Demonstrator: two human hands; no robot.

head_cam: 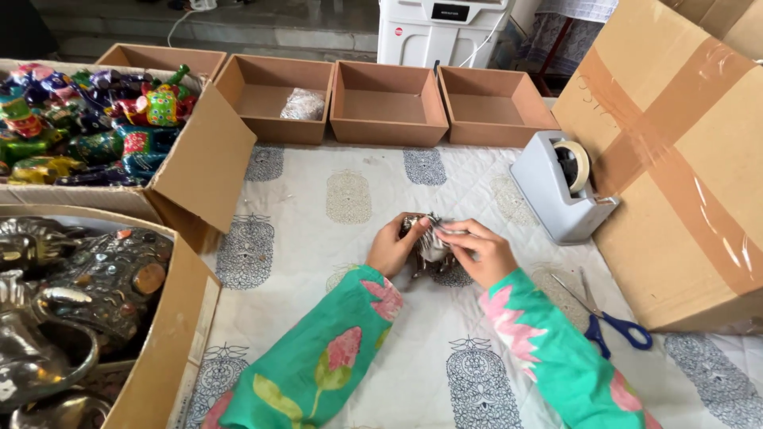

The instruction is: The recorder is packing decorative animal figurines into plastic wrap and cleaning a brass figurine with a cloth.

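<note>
Both hands meet over a small dark metal figurine [429, 253] standing on the patterned white cloth [334, 238]. My left hand [393, 248] grips its left side. My right hand [481, 253] holds its right side, fingers pinched on a strip of clear wrap or tape across its top. Most of the figurine is hidden by my fingers. Both sleeves are green with pink flowers.
A grey tape dispenser [560, 187] and blue-handled scissors [612, 322] lie to the right, by a large taped carton [675, 159]. Three open brown boxes [389, 103] line the far edge. Left cartons hold colourful painted figures [87, 127] and dark metal figures [71, 294].
</note>
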